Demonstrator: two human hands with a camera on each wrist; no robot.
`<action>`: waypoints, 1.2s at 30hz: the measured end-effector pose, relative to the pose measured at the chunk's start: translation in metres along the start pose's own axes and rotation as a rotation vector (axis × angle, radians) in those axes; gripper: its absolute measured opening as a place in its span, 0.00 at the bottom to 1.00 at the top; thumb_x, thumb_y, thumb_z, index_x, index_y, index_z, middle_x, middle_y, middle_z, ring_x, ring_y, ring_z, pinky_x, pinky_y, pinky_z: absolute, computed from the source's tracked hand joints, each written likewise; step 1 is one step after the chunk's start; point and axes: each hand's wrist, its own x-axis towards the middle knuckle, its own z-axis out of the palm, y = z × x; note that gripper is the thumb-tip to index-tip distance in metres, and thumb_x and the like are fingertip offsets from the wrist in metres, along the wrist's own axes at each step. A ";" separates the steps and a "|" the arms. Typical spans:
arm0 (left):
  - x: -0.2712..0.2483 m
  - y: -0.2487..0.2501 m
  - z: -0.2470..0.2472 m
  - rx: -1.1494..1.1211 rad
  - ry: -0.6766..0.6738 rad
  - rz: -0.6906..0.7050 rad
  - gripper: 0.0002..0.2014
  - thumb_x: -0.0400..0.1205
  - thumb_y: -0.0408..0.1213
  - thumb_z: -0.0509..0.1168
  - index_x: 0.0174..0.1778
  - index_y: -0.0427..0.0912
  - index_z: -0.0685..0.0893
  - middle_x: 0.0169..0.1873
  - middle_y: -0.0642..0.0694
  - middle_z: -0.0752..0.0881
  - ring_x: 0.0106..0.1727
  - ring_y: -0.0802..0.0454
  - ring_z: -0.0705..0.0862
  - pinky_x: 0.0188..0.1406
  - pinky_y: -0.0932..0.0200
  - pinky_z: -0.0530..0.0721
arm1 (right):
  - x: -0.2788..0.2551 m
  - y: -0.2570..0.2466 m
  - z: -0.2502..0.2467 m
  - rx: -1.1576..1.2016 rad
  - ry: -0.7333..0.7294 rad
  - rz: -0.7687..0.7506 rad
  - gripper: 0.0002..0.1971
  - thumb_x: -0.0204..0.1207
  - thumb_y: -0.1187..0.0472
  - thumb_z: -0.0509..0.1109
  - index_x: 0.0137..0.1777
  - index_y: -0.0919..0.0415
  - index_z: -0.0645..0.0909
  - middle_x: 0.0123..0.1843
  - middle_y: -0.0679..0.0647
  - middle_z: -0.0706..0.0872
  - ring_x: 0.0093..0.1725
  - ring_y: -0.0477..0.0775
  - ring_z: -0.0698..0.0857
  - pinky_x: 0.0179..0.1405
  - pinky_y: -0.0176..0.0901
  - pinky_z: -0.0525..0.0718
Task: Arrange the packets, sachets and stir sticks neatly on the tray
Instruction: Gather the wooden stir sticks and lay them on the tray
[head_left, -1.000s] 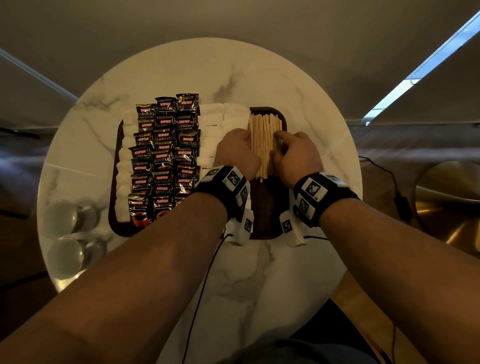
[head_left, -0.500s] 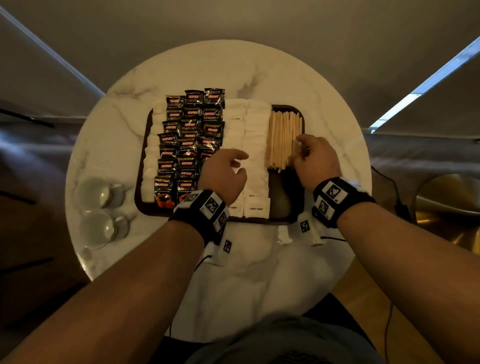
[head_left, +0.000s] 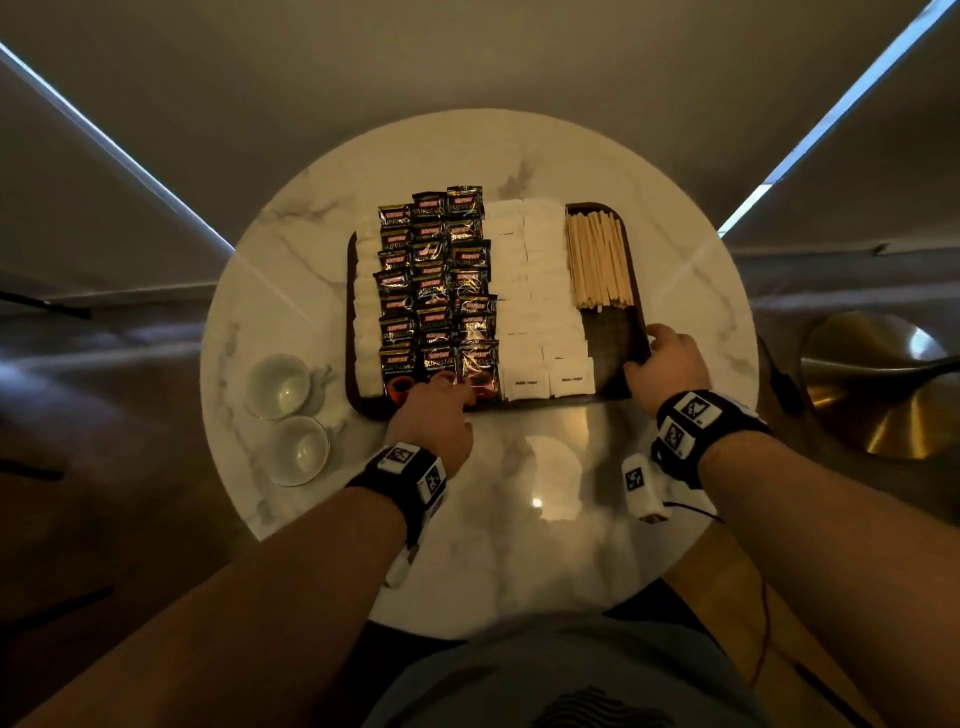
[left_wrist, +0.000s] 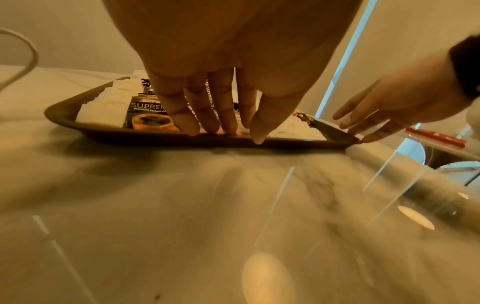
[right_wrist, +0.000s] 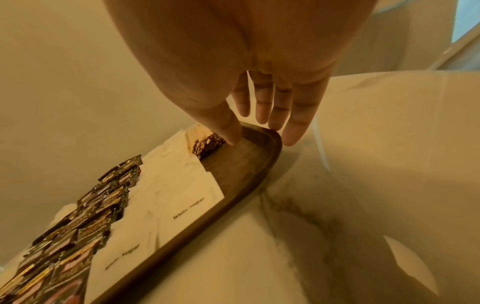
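The left hand (head_left: 435, 415) has been withdrawn from the stir sticks to the near rim of the tray (head_left: 571, 402), its fingers (left_wrist: 226, 115) held straight with the tips resting on the nearest coffee packets (head_left: 434, 291); nothing is gripped. The right hand (head_left: 667, 371) has likewise been drawn back to the tray's near right corner, fingers extended and loosely straddling the rim, thumb inside, no firm grip being evident. The stir sticks (head_left: 597, 265) are left in one aligned bundle at the far right of the tray, beside the white sugar sachets (head_left: 540, 312) in the middle. The arrangement is judged essentially complete; only squaring of the tray on the worktop (head_left: 519, 493) appears outstanding.
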 end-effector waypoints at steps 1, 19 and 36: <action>0.001 0.000 0.001 0.028 -0.004 0.005 0.20 0.87 0.44 0.64 0.76 0.50 0.78 0.73 0.46 0.77 0.74 0.43 0.73 0.72 0.43 0.80 | 0.000 0.001 0.001 0.002 0.005 0.019 0.30 0.82 0.65 0.69 0.85 0.57 0.71 0.76 0.65 0.78 0.72 0.69 0.82 0.73 0.57 0.80; 0.013 -0.015 -0.023 0.073 -0.043 -0.183 0.28 0.85 0.34 0.61 0.83 0.42 0.66 0.83 0.39 0.66 0.83 0.35 0.65 0.83 0.38 0.70 | 0.019 -0.042 0.033 -0.076 -0.078 0.093 0.19 0.82 0.68 0.68 0.72 0.63 0.75 0.65 0.70 0.85 0.63 0.74 0.85 0.58 0.58 0.86; 0.059 -0.056 -0.042 -0.176 0.027 -0.304 0.41 0.85 0.44 0.63 0.91 0.44 0.49 0.89 0.42 0.39 0.91 0.36 0.47 0.87 0.41 0.63 | 0.074 -0.145 0.073 -0.129 -0.047 0.095 0.16 0.80 0.70 0.70 0.67 0.67 0.81 0.63 0.69 0.87 0.63 0.72 0.86 0.57 0.56 0.87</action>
